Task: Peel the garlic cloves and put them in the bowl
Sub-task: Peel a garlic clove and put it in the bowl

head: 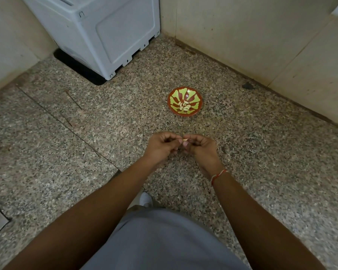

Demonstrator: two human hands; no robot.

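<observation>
The left hand (161,146) and the right hand (200,148) meet just below the middle of the view, fingers curled inward, their fingertips pinching one small pale garlic clove (185,140) between them; only a sliver of the clove shows past the fingers, so how much skin is on it cannot be told. Both forearms run down to the lower edge and are cut off there, over a grey-clad lap, and a red and white thread band (218,175) circles the right wrist. Beneath everything lies a speckled stone floor (66,152), cut by the frame on the left and right. At about 11 o'clock from the hands stands a large pale grey appliance (105,32) in the corner, its top cut off by the upper edge and its make hard to judge. Cream walls (261,36) close the corner from 12 to 2 o'clock. At 12 o'clock from the hands, well apart from them, a red bowl (198,98) with a yellow-green pattern sits on the floor, holding a small heap of peeled cloves (184,105) at its centre; their number cannot be counted. At 6 o'clock from the hands, a white shoe tip (145,199) peeks out, mostly hidden by the lap. A small dark chip (247,86) lies near the wall at 2 o'clock.
</observation>
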